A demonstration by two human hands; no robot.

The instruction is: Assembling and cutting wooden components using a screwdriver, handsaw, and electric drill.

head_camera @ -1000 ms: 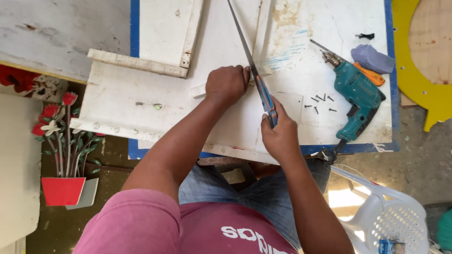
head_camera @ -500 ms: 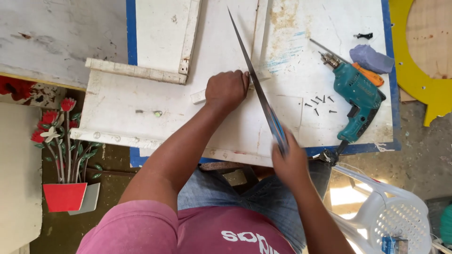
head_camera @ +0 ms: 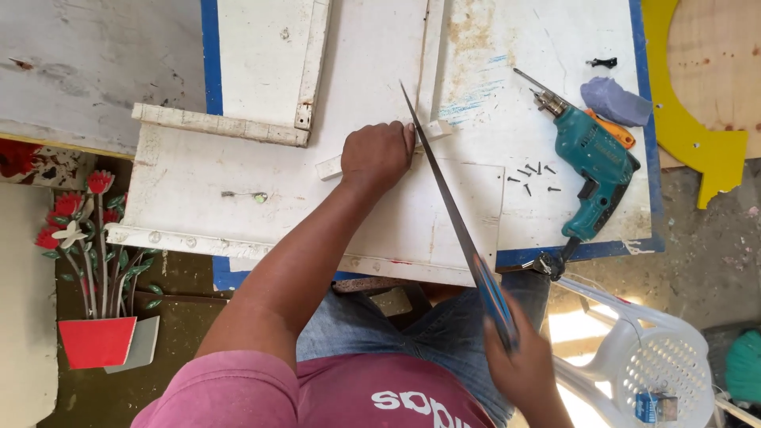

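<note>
1. Left hand (head_camera: 379, 154) presses the thin white wood strip (head_camera: 329, 167) flat on the tabletop (head_camera: 198, 206).
2. Right hand (head_camera: 519, 364) grips the handsaw (head_camera: 444, 198) handle.
3. Strip looks light and brittle; hold it close beside the cut.

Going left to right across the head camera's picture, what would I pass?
Red flower ornament → left hand pressing a white strip → handsaw, gripped by the right hand → screws → teal drill → yellow board.
</note>
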